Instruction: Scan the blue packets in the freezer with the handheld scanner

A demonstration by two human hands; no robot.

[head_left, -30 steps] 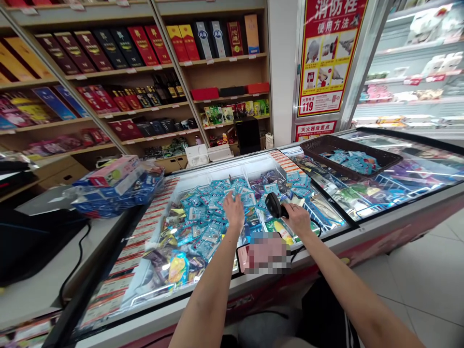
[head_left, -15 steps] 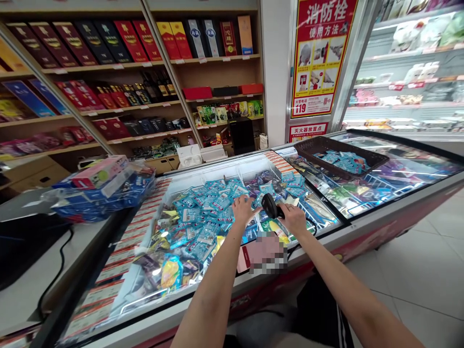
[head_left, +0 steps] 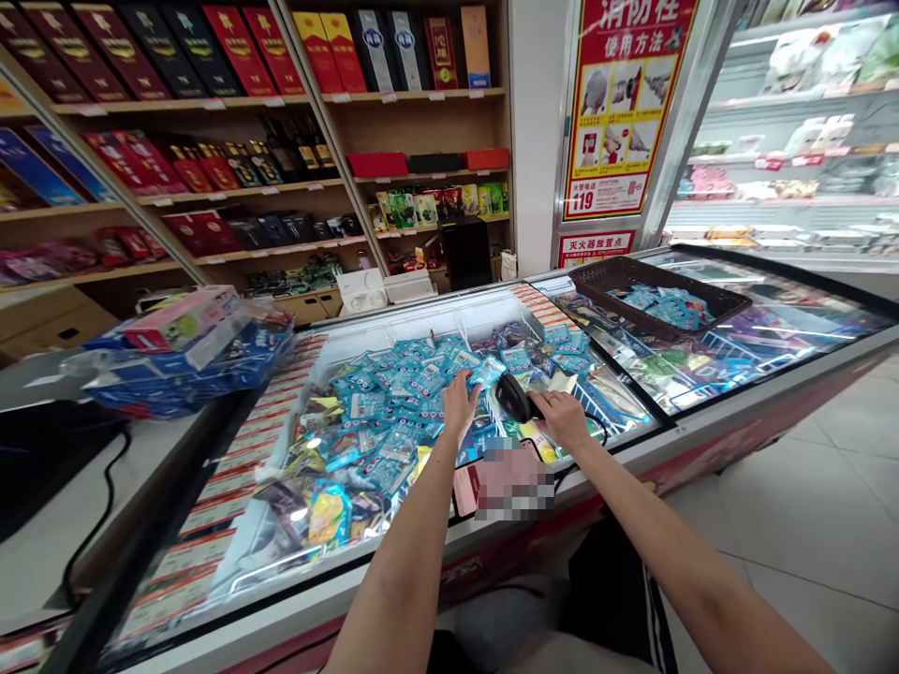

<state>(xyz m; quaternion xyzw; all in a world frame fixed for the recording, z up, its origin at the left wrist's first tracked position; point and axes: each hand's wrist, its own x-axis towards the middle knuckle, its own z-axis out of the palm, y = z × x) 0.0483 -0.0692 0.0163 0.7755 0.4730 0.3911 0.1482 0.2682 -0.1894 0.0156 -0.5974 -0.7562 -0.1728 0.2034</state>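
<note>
My left hand [head_left: 460, 410] pinches the edge of a small blue packet [head_left: 487, 373] above the chest freezer [head_left: 492, 300]. In my right hand [head_left: 563, 419] is a black handheld barcode scanner [head_left: 514, 398], gripped by its handle, its head beside the packet. Many more blue packets [head_left: 393, 382] lie in a loose heap to the left of my hands. A smartphone [head_left: 466, 490], partly blurred out by blocks, lies on the freezer's near edge below the scanner. The scanner's black cable loops behind my right wrist.
A dark brown tray [head_left: 596, 273] with blue packets rests on the freezer at the right. Blue packs in clear plastic [head_left: 189, 374] sit on the left counter. Shelves of boxed goods [head_left: 245, 47] stand behind; a lit display cooler [head_left: 787, 140] is at the far right.
My left hand now holds up a blue packet near the scanner; before, no packet showed clearly in its fingers. The scanner has shifted slightly left, and the camera view has tipped down a little.
</note>
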